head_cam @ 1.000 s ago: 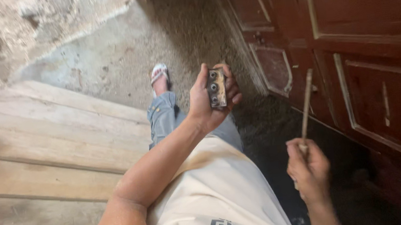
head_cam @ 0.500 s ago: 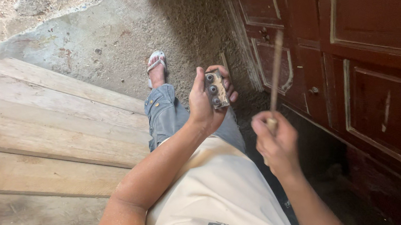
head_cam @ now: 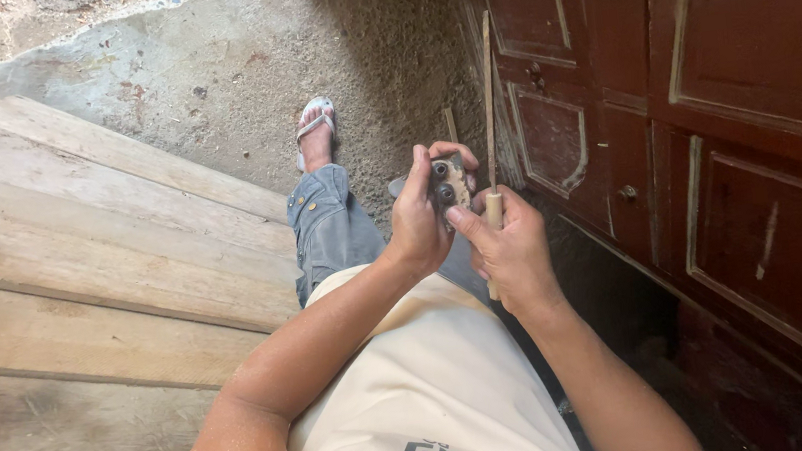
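At the bottom of the frame I am looking down over a cream shirt (head_cam: 420, 395), with both forearms rising toward the middle. My left hand (head_cam: 419, 228) is wrapping its grip around a small metal block (head_cam: 448, 182) with round holes, thumb on one side and fingers curling over the far side, so the block is sitting upright in the centre of the frame. My right hand (head_cam: 512, 251) is just right of it, its grip pressing together around the pale handle of a thin stick-like tool (head_cam: 488, 105), whose shaft is pointing up toward the top of the frame. The right index finger is reaching across and touching the block's lower edge. Beyond the hands, a jeans-clad knee (head_cam: 326, 229) and a sandalled foot (head_cam: 315, 134) are resting on the rough concrete floor (head_cam: 232, 63). Wooden planks (head_cam: 74, 273) are filling the left side; a dark red panelled cabinet (head_cam: 731, 117) is filling the right.
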Motion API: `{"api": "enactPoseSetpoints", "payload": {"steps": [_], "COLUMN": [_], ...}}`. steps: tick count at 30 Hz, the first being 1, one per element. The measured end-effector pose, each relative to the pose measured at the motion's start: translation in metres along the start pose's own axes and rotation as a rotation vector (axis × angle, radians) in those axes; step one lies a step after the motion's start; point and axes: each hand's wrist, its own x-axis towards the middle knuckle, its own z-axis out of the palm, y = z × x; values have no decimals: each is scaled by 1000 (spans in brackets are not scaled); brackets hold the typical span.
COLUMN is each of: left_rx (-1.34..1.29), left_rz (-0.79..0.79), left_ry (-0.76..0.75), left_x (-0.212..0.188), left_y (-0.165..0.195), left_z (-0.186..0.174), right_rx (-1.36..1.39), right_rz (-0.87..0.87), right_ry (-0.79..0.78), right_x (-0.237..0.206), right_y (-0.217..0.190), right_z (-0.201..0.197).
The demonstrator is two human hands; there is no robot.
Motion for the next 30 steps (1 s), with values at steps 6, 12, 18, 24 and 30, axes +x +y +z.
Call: {"api": "enactPoseSetpoints", "payload": {"steps": [6,12,18,24,30], "left_rx": [-49,108,731,680,972], "left_rz": [-55,-15,110,-65,84], "left_ry": [-79,-6,-3,-92,-139], "left_x": [0,0,-2,0,2], "left_y": [6,11,19,25,24], "left_z": [7,12,18,25,23], "right_rx": [-9,-30,13,164,130], "right_rz": [-6,-1,43,23,-216], "right_ry": [-19,10,56,55,90], "right_x": [-3,-4,-1,-5,5], "right_y": [-3,-4,-2,4,37], "right_z": [-2,-6,-11,-19,-23]}}
